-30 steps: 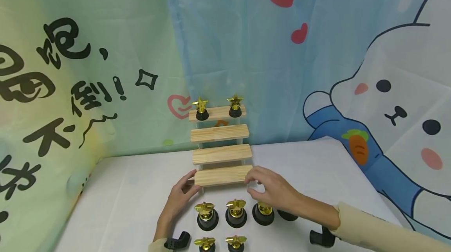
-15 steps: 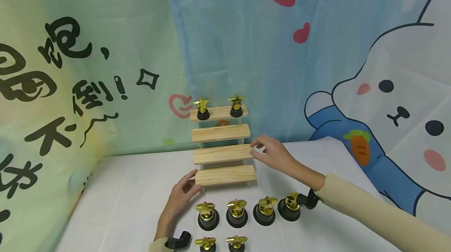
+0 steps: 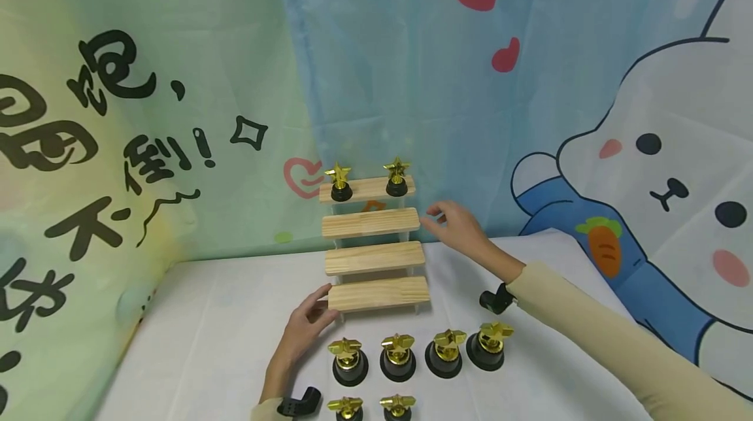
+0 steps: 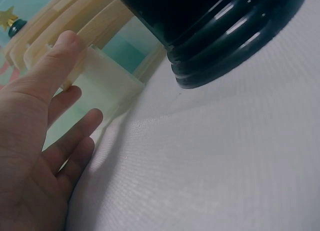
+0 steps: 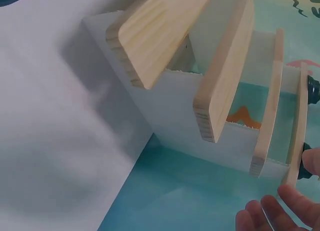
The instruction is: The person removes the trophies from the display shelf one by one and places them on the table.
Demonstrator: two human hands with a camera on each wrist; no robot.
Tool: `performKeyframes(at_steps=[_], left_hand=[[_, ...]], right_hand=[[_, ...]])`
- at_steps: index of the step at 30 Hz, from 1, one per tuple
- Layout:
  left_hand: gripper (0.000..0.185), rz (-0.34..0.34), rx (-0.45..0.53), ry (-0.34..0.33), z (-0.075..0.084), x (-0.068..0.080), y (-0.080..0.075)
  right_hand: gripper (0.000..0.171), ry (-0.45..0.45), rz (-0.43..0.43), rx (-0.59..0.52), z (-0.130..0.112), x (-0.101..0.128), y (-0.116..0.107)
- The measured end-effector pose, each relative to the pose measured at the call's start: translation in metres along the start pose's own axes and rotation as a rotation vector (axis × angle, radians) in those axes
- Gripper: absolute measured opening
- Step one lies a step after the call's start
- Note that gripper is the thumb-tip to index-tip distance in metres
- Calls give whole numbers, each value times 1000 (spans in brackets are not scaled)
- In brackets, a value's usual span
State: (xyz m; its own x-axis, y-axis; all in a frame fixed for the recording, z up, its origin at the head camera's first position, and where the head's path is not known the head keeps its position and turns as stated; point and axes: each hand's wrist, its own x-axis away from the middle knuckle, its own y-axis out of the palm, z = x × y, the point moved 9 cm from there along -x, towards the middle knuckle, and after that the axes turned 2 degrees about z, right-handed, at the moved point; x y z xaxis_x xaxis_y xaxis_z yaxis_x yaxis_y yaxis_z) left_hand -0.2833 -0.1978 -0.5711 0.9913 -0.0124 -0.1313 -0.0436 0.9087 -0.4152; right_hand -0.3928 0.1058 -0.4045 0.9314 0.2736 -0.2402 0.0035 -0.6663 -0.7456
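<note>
A small stepped wooden shelf (image 3: 370,254) with clear side walls stands on the white table (image 3: 206,336). Two gold star trophies (image 3: 339,182) on black bases sit on its top step. My left hand (image 3: 306,329) rests with straight fingers against the left end of the bottom step; the left wrist view shows the same hand (image 4: 45,141) touching the clear side wall. My right hand (image 3: 453,225) hovers with relaxed fingers beside the right end of the second step from the top, holding nothing. Its fingertips (image 5: 280,211) show near the upper steps.
Several more gold star trophies (image 3: 420,355) stand in two rows on the table in front of the shelf. One trophy's black base (image 4: 210,26) sits close to my left wrist. A cartoon backdrop (image 3: 588,114) hangs directly behind the shelf.
My right hand has risen from the bottom step's right end, past the third step, to beside the second step. A fourth trophy in the front row has come into view. The left hand stayed put.
</note>
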Motion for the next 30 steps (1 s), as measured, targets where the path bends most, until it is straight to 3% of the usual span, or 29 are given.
performKeyframes(at_steps=[7, 14, 19, 30], left_hand=[[63, 4, -5, -14, -2, -1, -1], [64, -8, 5, 12, 1, 0, 0], [63, -4, 19, -4, 0, -1, -2], [62, 4, 1, -18, -1, 0, -2]], right_hand=[[44, 49, -10, -46, 1, -8, 7], [49, 68, 77, -111, 2, -26, 3], [53, 38, 124, -160, -7, -43, 1], [59, 55, 90, -211, -10, -66, 14]])
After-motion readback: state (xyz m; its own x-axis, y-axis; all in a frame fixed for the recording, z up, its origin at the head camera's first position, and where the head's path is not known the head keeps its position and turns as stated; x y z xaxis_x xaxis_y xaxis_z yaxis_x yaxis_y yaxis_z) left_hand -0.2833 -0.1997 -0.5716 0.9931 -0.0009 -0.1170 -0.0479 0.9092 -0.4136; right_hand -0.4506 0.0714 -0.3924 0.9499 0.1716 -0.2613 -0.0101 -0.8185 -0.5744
